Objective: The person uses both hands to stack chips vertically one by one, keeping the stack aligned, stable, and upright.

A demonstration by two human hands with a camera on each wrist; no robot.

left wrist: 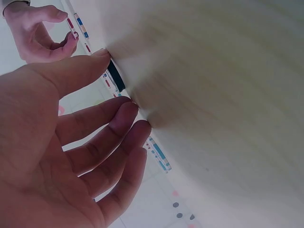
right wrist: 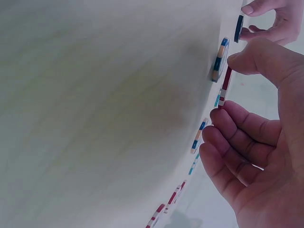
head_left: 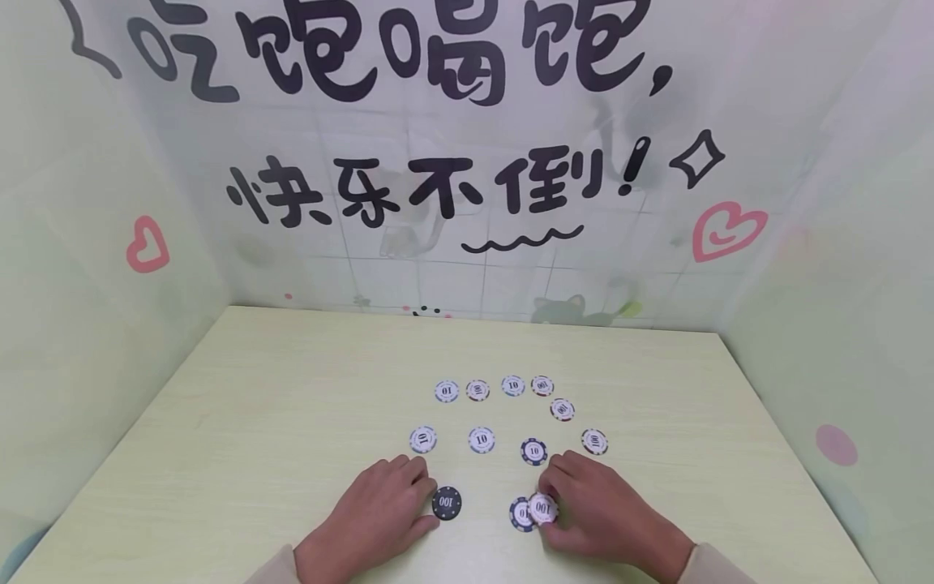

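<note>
My left hand (head_left: 383, 507) has its thumb and fingers at the edge of a black poker chip (head_left: 447, 504) marked 100, which lies on the table. Seen from the left wrist, the black chip's dark rim (left wrist: 115, 76) sits between thumb and fingertips. With thumb and fingers my right hand (head_left: 594, 507) pinches a white poker chip (head_left: 543, 508) marked 100. Its red-and-white rim (right wrist: 225, 88) shows in the right wrist view. The held chip partly covers a blue-edged chip (head_left: 520, 514), and in the right wrist view the two look slightly apart.
Beyond the hands, several chips lie loosely spread, among them a blue-edged 10 chip (head_left: 534, 451), a light-blue-edged 10 chip (head_left: 481, 440) and a 100 chip (head_left: 594, 441). The pale wooden table (head_left: 255, 422) meets a printed curtain (head_left: 409, 276) at back and sides.
</note>
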